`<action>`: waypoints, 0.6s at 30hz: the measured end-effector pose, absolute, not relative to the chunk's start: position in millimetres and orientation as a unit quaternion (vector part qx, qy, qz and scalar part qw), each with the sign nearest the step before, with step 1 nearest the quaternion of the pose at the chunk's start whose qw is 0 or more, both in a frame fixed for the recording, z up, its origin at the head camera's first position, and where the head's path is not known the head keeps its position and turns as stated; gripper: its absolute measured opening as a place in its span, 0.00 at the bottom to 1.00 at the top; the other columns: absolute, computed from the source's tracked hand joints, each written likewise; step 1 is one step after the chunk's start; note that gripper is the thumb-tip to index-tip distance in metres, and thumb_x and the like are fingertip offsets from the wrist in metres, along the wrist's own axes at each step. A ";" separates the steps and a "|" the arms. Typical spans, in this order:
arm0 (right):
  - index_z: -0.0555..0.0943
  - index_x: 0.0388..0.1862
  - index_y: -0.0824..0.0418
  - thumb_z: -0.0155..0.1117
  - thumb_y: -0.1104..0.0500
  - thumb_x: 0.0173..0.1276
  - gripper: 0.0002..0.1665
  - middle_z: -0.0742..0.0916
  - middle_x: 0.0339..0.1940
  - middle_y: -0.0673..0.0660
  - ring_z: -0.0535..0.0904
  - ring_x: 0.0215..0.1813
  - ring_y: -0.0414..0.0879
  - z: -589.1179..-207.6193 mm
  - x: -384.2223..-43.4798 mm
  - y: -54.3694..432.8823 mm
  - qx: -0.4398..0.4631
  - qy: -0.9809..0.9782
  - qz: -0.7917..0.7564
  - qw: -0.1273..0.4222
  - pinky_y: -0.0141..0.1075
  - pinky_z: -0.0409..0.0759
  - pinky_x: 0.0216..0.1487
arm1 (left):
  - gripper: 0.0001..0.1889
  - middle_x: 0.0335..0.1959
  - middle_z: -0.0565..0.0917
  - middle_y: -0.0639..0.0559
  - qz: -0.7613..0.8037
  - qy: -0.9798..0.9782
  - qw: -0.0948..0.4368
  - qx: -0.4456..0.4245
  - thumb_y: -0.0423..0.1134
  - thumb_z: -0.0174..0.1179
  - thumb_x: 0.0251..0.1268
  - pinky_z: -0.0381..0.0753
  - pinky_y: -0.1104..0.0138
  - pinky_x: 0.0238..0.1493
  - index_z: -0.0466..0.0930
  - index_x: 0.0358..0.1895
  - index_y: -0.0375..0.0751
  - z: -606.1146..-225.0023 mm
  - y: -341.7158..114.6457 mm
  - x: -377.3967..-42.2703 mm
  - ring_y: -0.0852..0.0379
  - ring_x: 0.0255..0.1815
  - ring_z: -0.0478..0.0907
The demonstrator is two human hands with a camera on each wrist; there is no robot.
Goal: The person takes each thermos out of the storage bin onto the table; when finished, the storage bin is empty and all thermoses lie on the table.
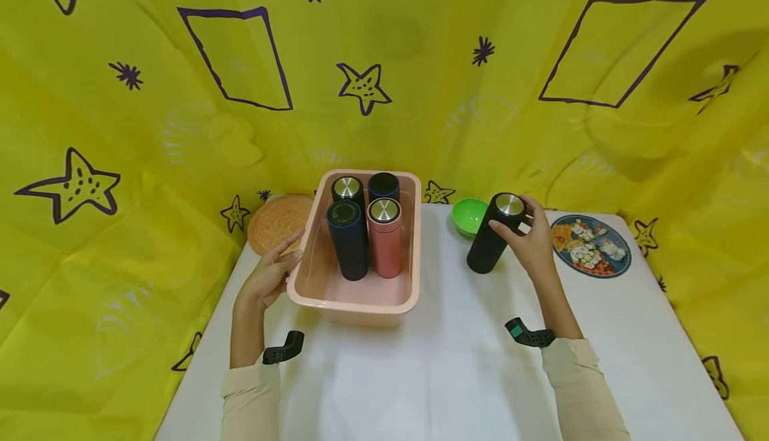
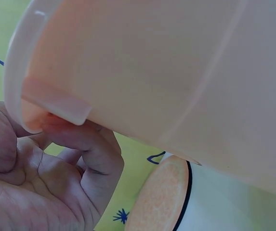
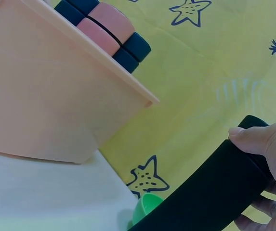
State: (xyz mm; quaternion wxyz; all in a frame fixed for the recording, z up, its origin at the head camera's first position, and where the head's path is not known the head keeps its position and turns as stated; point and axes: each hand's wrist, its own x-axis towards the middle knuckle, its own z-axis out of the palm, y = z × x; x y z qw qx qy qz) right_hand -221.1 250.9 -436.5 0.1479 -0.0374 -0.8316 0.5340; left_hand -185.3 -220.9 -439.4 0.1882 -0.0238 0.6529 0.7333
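My left hand (image 1: pixel 268 279) grips the left rim of a peach-pink plastic tub (image 1: pixel 360 307); in the left wrist view its fingers (image 2: pixel 97 161) curl up under the rim. Inside the tub stand a pink thermos (image 1: pixel 386 247), a dark blue thermos (image 1: pixel 350 247), a black thermos with a silver lid top (image 1: pixel 347 189) and another dark thermos (image 1: pixel 383 185) behind. To the right of the tub, my right hand (image 1: pixel 535 241) holds a black thermos (image 1: pixel 489 237) near its silver-topped lid, thumb on the near side. This thermos looks tilted; whether its base touches the table I cannot tell.
A green bowl (image 1: pixel 467 216) sits behind the held thermos. On the right of the white table (image 1: pixel 444 374) lies a round plate with cartoon figures (image 1: pixel 591 246). A round orange-patterned board (image 1: pixel 278 221) is partly hidden behind the tub. Yellow patterned cloth (image 1: pixel 396 141) surrounds the table.
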 end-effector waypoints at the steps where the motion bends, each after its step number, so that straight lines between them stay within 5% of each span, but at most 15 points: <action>1: 0.59 0.75 0.61 0.72 0.56 0.62 0.47 0.71 0.68 0.65 0.70 0.66 0.63 -436.5 -221.0 251.0 -0.037 -0.832 0.534 0.147 0.58 0.74 0.63 | 0.31 0.40 0.85 0.61 0.734 0.653 0.187 -0.024 0.36 0.47 0.77 0.74 0.75 0.21 0.50 0.79 0.51 -439.5 -221.0 -185.1 0.64 0.21 0.71; 18: 0.57 0.76 0.62 0.70 0.50 0.64 0.48 0.67 0.72 0.67 0.65 0.70 0.65 -426.6 -220.0 254.5 -0.023 -0.838 0.530 0.130 0.60 0.70 0.66 | 0.31 0.38 0.84 0.61 0.738 0.649 0.182 -0.029 0.36 0.47 0.77 0.74 0.75 0.22 0.50 0.79 0.50 -440.3 -220.5 -183.6 0.65 0.23 0.73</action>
